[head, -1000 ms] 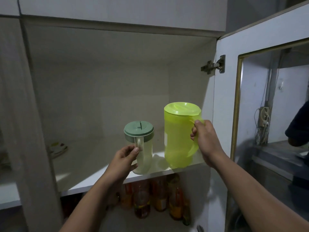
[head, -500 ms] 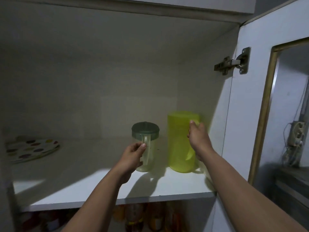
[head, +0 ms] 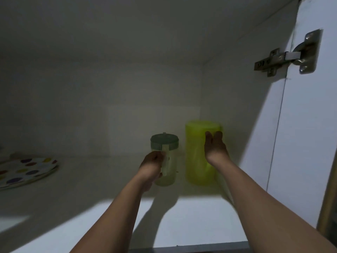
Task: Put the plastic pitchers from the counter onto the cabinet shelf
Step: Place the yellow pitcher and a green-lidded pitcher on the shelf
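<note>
Two plastic pitchers stand side by side deep on the white cabinet shelf [head: 191, 220], near its right wall. The small clear pitcher [head: 171, 168] has a grey-green lid, and my left hand [head: 152, 163] grips its handle. To its right is the taller yellow-green pitcher [head: 196, 157] with its lid on. My right hand [head: 215, 148] rests against that pitcher's right side with the fingers stretched upward. Its handle is hidden behind the hand. Both pitchers are upright with their bases on the shelf.
A stack of polka-dot plates [head: 25, 170] lies at the shelf's left end. The open cabinet door [head: 308, 134] with its metal hinge [head: 288, 55] stands at the right. The cabinet back wall is just behind the pitchers.
Both pitchers went from the shelf's front edge to deep inside. My right hand's fingers have straightened off the yellow-green pitcher's handle. The view has moved closer to the shelf.
</note>
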